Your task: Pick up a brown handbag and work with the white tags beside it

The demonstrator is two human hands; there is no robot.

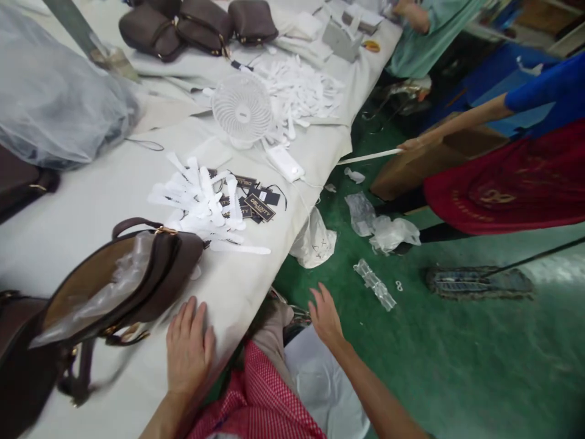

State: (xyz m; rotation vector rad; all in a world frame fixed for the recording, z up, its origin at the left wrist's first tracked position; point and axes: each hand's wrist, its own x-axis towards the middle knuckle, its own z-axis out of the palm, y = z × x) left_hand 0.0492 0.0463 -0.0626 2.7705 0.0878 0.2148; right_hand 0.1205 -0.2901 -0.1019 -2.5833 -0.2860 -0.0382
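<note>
Bare forearms without sleeves, a red-and-white checked garment (pixel 260 396) over the lap.

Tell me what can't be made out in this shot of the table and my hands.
Head view only:
- Brown handbag: its inside is hidden by crumpled clear plastic; its strap is blurred.
- Second bag: cut off by the left edge.
- Black tags: print too small to read fully.
- Left hand: flat on the table, palm hidden.
- Right hand: seen from the back, over the floor.
</note>
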